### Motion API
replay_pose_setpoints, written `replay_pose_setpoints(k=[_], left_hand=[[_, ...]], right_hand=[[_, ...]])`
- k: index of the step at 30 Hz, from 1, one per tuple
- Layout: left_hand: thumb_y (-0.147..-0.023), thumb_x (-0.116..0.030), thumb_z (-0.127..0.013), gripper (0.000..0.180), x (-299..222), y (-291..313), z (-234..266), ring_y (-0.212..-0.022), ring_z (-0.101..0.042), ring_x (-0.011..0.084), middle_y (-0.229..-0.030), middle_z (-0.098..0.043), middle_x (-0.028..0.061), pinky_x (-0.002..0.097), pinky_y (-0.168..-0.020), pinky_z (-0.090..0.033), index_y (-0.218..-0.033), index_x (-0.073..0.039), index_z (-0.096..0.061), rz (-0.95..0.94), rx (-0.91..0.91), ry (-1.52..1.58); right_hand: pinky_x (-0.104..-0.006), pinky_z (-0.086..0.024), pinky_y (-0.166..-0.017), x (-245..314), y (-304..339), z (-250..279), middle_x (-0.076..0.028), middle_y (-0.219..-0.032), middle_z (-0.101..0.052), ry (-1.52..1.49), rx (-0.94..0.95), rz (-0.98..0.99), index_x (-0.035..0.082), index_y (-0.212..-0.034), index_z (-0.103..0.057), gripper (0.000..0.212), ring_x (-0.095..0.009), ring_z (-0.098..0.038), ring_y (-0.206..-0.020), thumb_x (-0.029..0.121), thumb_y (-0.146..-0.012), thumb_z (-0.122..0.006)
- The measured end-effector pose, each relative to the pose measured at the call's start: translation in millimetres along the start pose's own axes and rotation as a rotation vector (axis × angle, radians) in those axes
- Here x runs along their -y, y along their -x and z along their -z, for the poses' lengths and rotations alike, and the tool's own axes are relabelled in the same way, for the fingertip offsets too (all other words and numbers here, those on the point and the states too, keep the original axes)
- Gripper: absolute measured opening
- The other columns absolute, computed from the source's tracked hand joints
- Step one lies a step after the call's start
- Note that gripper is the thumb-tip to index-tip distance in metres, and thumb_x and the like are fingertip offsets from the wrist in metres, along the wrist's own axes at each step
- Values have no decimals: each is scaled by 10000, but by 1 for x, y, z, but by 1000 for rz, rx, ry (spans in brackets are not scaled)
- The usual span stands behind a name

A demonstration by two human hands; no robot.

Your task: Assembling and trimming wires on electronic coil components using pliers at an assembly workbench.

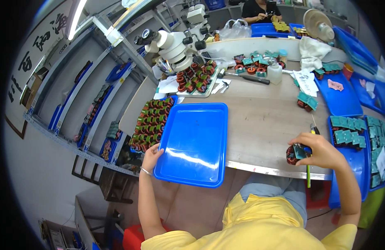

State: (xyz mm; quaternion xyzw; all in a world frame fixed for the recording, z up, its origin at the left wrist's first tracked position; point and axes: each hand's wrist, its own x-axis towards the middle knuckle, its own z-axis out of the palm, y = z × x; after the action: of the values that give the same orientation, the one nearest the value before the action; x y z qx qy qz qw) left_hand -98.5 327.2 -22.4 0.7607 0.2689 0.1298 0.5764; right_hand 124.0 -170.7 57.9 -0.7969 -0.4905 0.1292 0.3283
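Note:
A shallow blue tray (190, 141) lies on the left of the workbench, its near edge jutting out past the bench's front. My left hand (151, 157) grips the tray's left rim, thumb on top and the other fingers mostly hidden. On the right, my right hand (319, 150) is closed around a copper-wound toroid coil with a small green circuit board (300, 152), held over the bench near its front edge. Beside and partly under that hand lies a thin tool with a yellow-green handle (308, 176). Rows of coils with green tops (147, 125) fill another tray just left of my left hand.
A white stereo microscope (171, 46) stands at the back left, with more coils (196, 77) before it. Further coil assemblies (255, 64), a clear bottle (275, 74) and a soldering iron (253, 79) lie behind. Trays of green boards (348, 131) flank the right. A person (261, 12) sits opposite.

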Motion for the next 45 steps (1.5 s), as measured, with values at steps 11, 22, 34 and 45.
replay_pose_setpoints(k=[11,22,34,45], left_hand=[[-723,-148,-663,492,-69,47,-194,-1202,-336,356,-1258,-400,167,450,-995,-277,-1185,-124,-497,-685,196,-812],[-744,-48,-610,391,-46,42,-203,-1178,-395,322,-1239,-446,107,473,-1002,-262,-1126,-101,-549,-733,69,-1025],[-815,-62,-599,571,-89,90,-332,-1021,-528,194,-1141,-511,89,309,-863,-445,-1298,42,-312,158,818,706],[-756,-215,-669,623,-109,107,-329,-743,-589,284,-894,-589,124,317,-607,-451,-1263,8,-385,143,747,815]], right_hand=[[-350,-448,-800,-42,-11,-28,-135,-999,-568,43,-52,-151,52,-1117,-544,555,-301,-549,-933,199,-618,-734],[-355,-445,-824,-36,4,-32,-122,-1053,-559,-47,-60,-142,75,-1158,-519,546,-294,-542,-970,189,-659,-708],[-286,-470,-769,0,30,-16,-102,-1034,-580,-178,-290,146,29,-1104,-529,525,-245,-587,-911,157,-647,-753],[-282,-474,-648,0,119,-103,-111,-727,-586,-765,-381,-467,-47,-882,-506,308,-168,-589,-642,222,-873,-358]])
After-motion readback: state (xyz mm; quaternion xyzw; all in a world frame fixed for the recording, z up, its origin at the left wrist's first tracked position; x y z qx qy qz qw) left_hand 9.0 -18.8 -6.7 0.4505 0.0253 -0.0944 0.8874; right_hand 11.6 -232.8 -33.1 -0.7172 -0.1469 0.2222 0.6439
